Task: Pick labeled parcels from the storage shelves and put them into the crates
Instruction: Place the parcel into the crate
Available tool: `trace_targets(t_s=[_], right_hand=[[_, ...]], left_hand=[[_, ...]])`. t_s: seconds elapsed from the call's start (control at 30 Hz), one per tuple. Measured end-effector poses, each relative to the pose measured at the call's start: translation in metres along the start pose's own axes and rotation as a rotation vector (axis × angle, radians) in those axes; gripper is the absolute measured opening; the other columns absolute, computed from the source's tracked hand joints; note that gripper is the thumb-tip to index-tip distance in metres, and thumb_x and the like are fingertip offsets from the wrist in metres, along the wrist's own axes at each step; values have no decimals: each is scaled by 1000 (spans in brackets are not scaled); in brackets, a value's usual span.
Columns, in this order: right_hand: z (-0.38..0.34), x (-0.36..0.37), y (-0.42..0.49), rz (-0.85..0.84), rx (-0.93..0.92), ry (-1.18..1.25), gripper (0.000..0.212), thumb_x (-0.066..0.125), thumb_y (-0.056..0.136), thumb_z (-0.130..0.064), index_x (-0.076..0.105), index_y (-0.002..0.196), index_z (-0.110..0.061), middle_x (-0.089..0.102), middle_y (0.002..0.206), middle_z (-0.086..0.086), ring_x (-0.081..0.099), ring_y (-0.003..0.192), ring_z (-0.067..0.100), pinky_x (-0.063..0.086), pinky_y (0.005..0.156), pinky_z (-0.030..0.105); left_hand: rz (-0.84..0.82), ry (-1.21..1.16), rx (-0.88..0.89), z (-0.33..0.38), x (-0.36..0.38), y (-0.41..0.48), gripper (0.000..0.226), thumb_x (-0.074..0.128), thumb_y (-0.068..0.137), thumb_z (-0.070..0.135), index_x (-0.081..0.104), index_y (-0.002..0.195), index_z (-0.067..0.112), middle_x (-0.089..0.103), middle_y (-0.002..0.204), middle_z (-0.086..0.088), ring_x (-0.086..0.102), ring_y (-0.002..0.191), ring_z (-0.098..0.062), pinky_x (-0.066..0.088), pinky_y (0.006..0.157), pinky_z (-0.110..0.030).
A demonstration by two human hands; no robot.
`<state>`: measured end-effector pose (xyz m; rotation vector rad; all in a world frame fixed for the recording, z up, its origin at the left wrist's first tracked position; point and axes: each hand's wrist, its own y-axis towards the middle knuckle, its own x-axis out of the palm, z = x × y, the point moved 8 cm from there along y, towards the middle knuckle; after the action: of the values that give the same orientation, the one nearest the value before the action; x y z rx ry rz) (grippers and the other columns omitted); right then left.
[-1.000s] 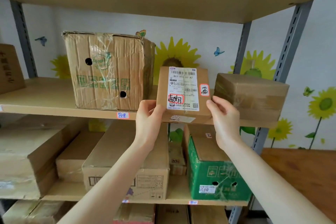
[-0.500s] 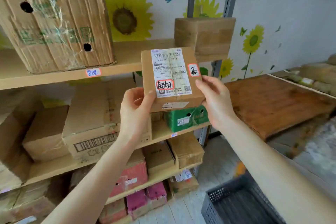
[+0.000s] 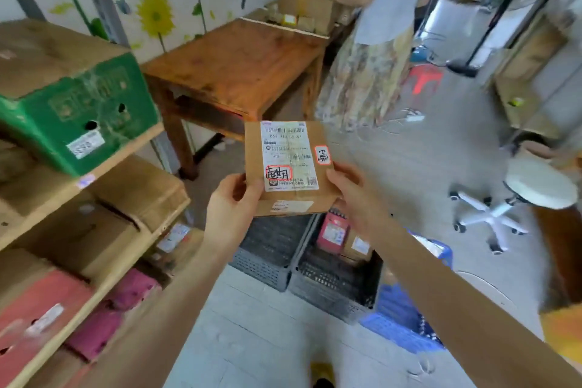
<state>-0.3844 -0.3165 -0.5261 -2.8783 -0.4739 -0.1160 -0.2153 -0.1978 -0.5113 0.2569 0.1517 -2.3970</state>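
Flat cardboard parcel [image 3: 288,167] with a white shipping label is held in the air above the left dark crate [image 3: 261,264]. Left hand [image 3: 233,208] pinches its lower left corner, thumb on the face. Right hand [image 3: 352,195] pinches the lower right edge.

Judgement: light and stiff, since edge pinches carry it. Taped label likely slick, so hold bare cardboard at the edges.

Left dark crate: no contents visible. Second dark crate [image 3: 330,280], touching its right side, holds a red parcel [image 3: 333,230] and a brown parcel [image 3: 359,244]. Blue crate [image 3: 396,321] farther right; contents unclear.
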Motion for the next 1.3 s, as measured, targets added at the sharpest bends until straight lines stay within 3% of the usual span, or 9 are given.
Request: trace_targets(t_s=[0.17,0.37,0.57,0.7,0.83,0.97,1.07,1.17,1.3], right_hand=[[36,-111,8,149,115,51,12,52,92,-10,59,101,-15,64,93,1,63,71,9,50,49,21],[78,-243,49,263,213,38,12,52,92,-9,60,100,-15,65,98,4,62,81,12,50,69,27],[137,-367,88,311,393,-15,17,49,94,-9,55,108,-14,65,93,-3,63,80,8,51,60,17],[190,-437,98,398,523,-4,34,56,90,-16,51,124,-19,64,113,4,64,99,20,52,88,35],[264,-487,103,513,690,142,43,58,90,-18,44,128,-32,60,120,3,60,102,22,46,93,43],[364,-528,111,676,777,279,39,60,89,-17,51,126,-11,64,115,10,62,95,23,50,80,35],[447,-558,117,857,815,348,28,63,86,-18,59,109,-2,68,99,15,63,79,22,47,64,28],[530,-581,130,918,857,395,17,61,89,-22,62,101,-11,64,91,10,58,77,21,50,61,29],[614,-599,170,781,808,352,55,57,79,-59,48,123,-26,56,91,-3,57,91,23,49,89,41]], left_hand=[[-206,80,-43,-14,114,-3,13,56,90,23,59,102,18,63,86,10,58,76,-3,42,62,-12],[-365,171,-156,-45,260,0,16,57,90,24,59,105,18,65,101,-1,63,96,-21,51,88,-40],[-517,239,-348,-102,410,-8,29,56,91,24,58,117,11,67,110,-6,62,98,-24,50,90,-42],[-688,176,-511,-143,496,-29,38,54,92,28,49,129,23,61,119,3,57,104,-14,45,89,-30],[-778,70,-740,-198,566,-48,40,50,94,30,34,129,39,54,114,11,51,102,-14,42,87,-30],[-695,85,-825,-297,626,-50,41,58,89,30,44,127,25,60,118,2,60,103,-22,47,83,-31],[-652,114,-939,-391,672,-55,36,65,84,31,55,113,14,65,99,-5,60,83,-20,46,67,-26],[-698,137,-999,-476,716,-61,35,67,82,33,62,105,6,61,84,-10,52,75,-22,38,64,-30],[-721,122,-1027,-558,762,-60,25,63,86,27,60,95,4,46,68,-7,40,60,-17,31,58,-27]])
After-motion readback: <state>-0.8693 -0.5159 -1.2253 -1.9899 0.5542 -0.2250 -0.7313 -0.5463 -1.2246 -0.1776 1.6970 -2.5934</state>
